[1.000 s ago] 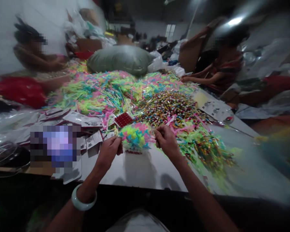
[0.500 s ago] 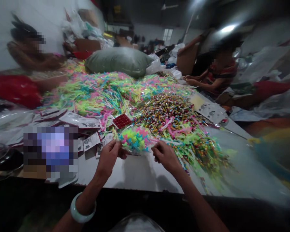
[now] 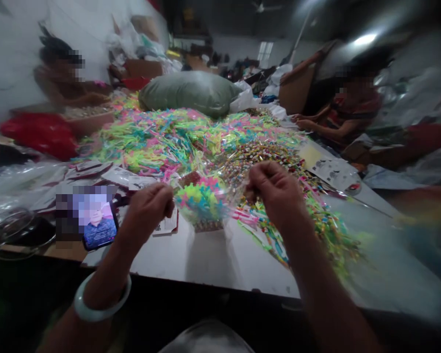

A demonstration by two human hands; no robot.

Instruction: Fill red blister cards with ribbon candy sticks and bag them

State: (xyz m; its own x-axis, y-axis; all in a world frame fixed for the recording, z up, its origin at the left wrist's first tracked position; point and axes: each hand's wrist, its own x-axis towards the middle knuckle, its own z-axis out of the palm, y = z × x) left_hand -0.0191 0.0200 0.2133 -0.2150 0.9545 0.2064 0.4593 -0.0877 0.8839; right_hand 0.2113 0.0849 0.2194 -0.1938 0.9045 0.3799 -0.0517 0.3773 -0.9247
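**Clear bag of bright shapes stretched between two pinching hands**

Taking the bag as the centre of the dial, the left hand sits at nine o'clock, its fingers curled tight on the bag's near corner. The right hand, toward three, pinches the clear film on the opposite side between thumb and bent fingers. Pink, yellow-green and blue shapes fill the bag; whether its base touches the white table I cannot tell.

A pale bangle circles the left wrist. Just behind the bag, at eleven, lies a reddish card. A lit phone rests near nine, beyond the left hand, with white packets above it.

A heap of coloured sticks spreads around one o'clock, and a broad pile of neon strips around eleven. At twelve, a green sack lies behind them. One co-worker sits at ten, another at two.
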